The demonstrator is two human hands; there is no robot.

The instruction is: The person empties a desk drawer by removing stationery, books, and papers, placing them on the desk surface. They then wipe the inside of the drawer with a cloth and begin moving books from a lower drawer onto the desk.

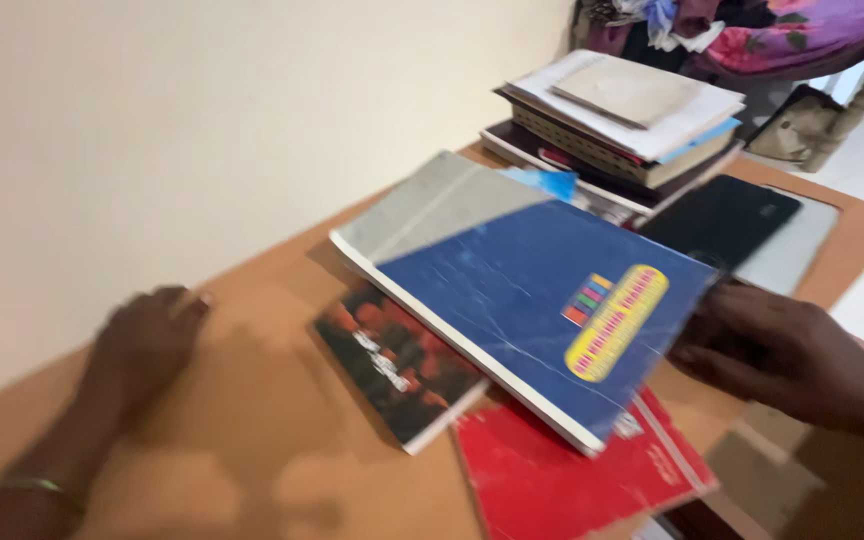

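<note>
Fingers of the right hand reach in from the right and meet the near right edge of a large blue book. The book lies tilted across the middle of the brown table, with a grey strip along its spine side and a yellow oval label on its cover. The fingers are stretched out along that edge rather than curled; whether they pinch the cover or only press against it cannot be told, since the tips sit right at the book's border and the thumb is not clearly seen.

The blue book rests on top of two others: a dark book with a red picture poking out from under its left side, and a red book showing below its near corner. Both are partly covered, so their full covers are hidden, and the red one is cut off by the bottom of the view.

The left hand lies palm down on the bare table, well apart from the blue book, fingers relaxed and spread, holding nothing. A thin bangle circles its wrist.

Farther back stands a stack of books, topped by a pale thin booklet, and just beside it lies a black flat notebook on a grey sheet. Motion blur softens everything, so the print on the covers is not legible. Crumpled colourful cloth fills the top right corner.
</note>
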